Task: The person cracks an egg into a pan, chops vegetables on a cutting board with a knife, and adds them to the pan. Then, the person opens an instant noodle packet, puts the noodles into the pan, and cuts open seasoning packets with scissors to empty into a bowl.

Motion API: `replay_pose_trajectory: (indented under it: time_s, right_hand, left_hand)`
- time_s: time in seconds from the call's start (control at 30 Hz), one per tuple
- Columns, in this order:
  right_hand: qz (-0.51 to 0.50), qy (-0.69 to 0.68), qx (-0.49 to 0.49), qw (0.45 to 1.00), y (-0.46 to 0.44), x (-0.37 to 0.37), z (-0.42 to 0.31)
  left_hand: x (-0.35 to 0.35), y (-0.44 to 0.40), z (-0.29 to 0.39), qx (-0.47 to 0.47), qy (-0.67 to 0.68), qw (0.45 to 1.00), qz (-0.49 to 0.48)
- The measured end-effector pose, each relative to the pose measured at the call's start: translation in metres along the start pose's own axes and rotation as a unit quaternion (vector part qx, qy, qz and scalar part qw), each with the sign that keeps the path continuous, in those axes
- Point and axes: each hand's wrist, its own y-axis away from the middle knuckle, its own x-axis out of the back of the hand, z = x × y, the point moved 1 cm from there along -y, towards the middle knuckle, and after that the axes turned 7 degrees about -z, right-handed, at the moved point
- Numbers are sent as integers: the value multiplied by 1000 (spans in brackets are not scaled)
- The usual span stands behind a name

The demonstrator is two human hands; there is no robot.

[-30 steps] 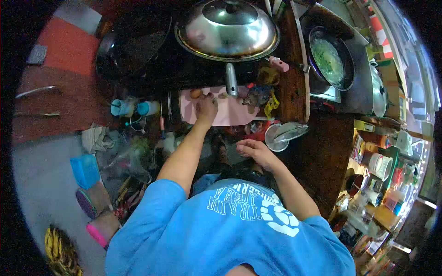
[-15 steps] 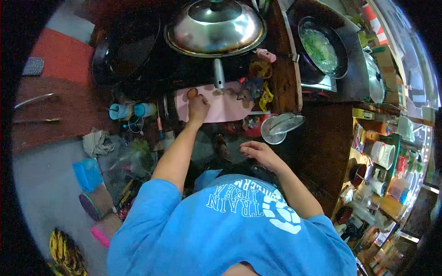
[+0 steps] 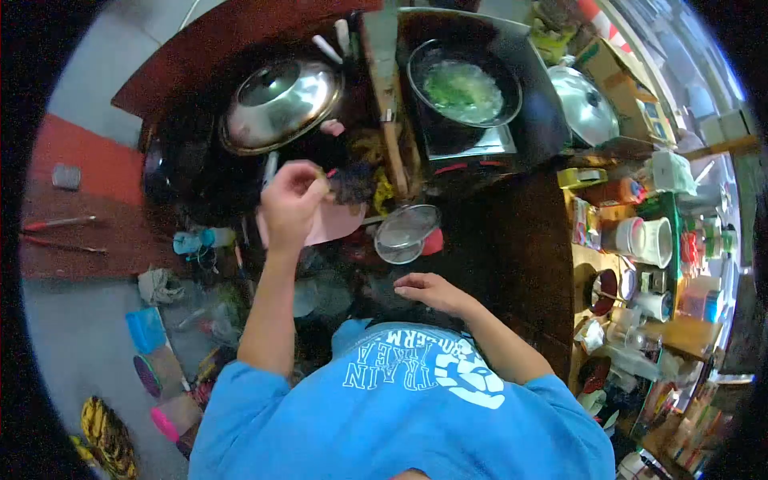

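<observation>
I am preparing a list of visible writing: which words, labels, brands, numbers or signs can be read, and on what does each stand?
"TRAIN": on the blue T-shirt.
"LIKE A": same T-shirt.
Third line, same T-shirt: too foreshortened to read whole.
Packages at the picture's right: too small and blurred to read.

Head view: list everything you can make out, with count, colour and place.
Wok: one, dark, upper centre.
Food: one portion, green, inside wok.
Left lid: one, silver, left of wok.
Right lid: one, silver, right of wok.
Sheet: one, pink, below left lid.
Mesh strainer: at least one, silver, right of sheet.
Cups: two, pale blue, left of sheet.
Tongs: one, red, far left.
Container: one, blue, lower left.
Bananas: one bunch, yellow, bottom left.
Shelf goods: too many to count, mixed colours, right.
Shirt: one, blue, bottom.
Left hand: one, bare, over sheet; grip unclear.
Right hand: one, bare, open, lower centre.
</observation>
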Motion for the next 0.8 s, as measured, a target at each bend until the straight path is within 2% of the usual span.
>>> replay_pose_trajectory:
  time_s: [0.07, 0.1, 0.2, 0.23, 0.27, 0.33, 0.37, 0.43, 0.53, 0.57, 0.6, 0.63, 0.67, 0.7, 0.77, 0.8]
  right_hand:
    - [23, -11, -16, 1000, 22, 12, 13]
    - [32, -11, -39, 999, 35, 17, 15]
    - [80, -43, -26, 996, 71, 30, 31]
    - [106, -29, 6, 994, 75, 35, 51]
    - [113, -30, 7, 993, 83, 38, 56]
    - [129, -102, -30, 986, 97, 42, 66]
    - [131, -102, -30, 986, 101, 43, 71]
    - [137, -136, -24, 981, 105, 45, 81]
    - [141, -139, -15, 980, 108, 44, 81]
    - [122, -131, -18, 984, 106, 44, 78]
    - [129, -140, -30, 981, 105, 42, 75]
    - [136, -148, -43, 979, 101, 40, 72]
    - [111, -141, -47, 983, 97, 36, 66]
    - [99, -133, -47, 985, 94, 32, 59]
    - [84, -101, -69, 989, 75, 24, 50]
    - [79, -99, -74, 989, 64, 18, 46]
  left_hand:
    - [-58, -41, 25, -37, -79, 996, -16]
    - [-83, -65, 31, -109, -164, 980, -19]
    - [-154, -132, 32, -187, -261, 946, -35]
    - [-172, -154, 19, -208, -286, 934, -54]
    - [-188, -174, 9, -195, -367, 904, -103]
    - [-210, -202, -34, -221, -426, 873, -84]
    - [-215, -200, -32, -222, -424, 874, -85]
    - [-213, -181, -16, -320, -400, 857, -62]
    - [-173, -92, 48, -260, -291, 918, -72]
    - [-153, -63, 40, -322, -257, 911, -7]
    - [-129, -24, 46, -313, -243, 918, 23]
    - [-99, 0, 26, -377, -249, 890, 56]
    - [-66, 29, 8, -378, -320, 865, 79]
    - [-38, 57, -16, -292, -344, 886, 107]
    - [27, 80, -101, -52, -314, 933, 169]
    - [57, 77, -125, 142, -350, 913, 155]
